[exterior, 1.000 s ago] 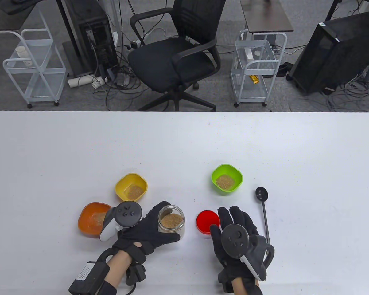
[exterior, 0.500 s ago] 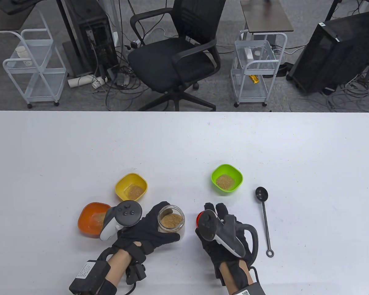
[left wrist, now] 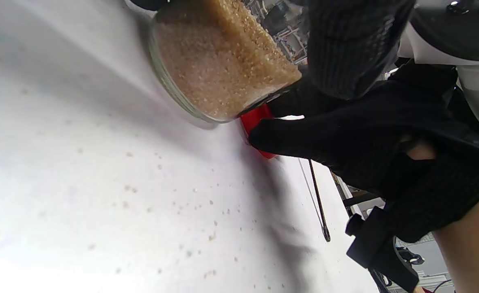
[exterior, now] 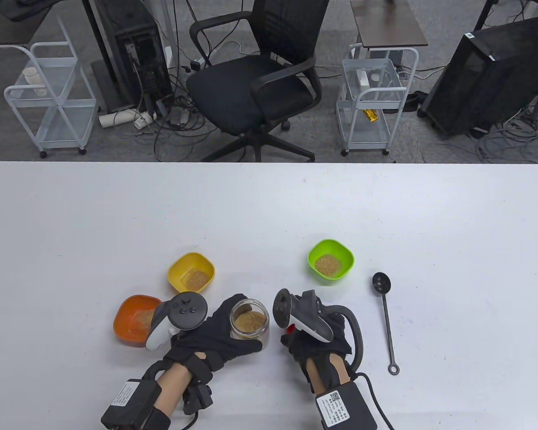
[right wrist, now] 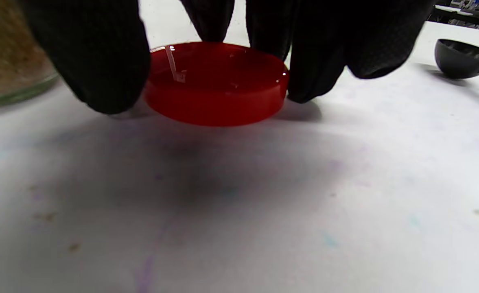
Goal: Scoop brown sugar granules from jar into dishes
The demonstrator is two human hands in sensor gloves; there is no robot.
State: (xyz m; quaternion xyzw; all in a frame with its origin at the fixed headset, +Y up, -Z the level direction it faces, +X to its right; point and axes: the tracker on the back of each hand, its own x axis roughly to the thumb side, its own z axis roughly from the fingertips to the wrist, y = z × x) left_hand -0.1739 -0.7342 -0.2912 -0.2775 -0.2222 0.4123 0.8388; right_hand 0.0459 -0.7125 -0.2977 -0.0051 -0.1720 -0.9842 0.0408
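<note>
Open jar (exterior: 249,321) of brown sugar is gripped by left hand (exterior: 215,338). Just right of jar, red lid (right wrist: 216,82) is pinched on table (exterior: 269,210) by right hand (exterior: 317,338). Spoon (exterior: 385,320) lies further right. Beyond jar: orange dish (exterior: 132,319), yellow dish (exterior: 191,271), green dish (exterior: 331,260), all holding sugar.

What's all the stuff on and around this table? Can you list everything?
Jar: 1, clear glass, brown sugar inside, lid off, near table edge.
Lid: 1, red, right of the jar.
Dishes: 3, each holding some sugar: orange, yellow, green.
Spoon: 1, black, long handle, lying right of the green dish.
Table: 1, white, scattered granules.
Office chair: 1, black, behind the table.
Wire carts: 2, white, left and right.
Computer towers: 2, black, on the floor.
Left hand: black glove, grips the jar.
Right hand: black glove, pinches the lid.
</note>
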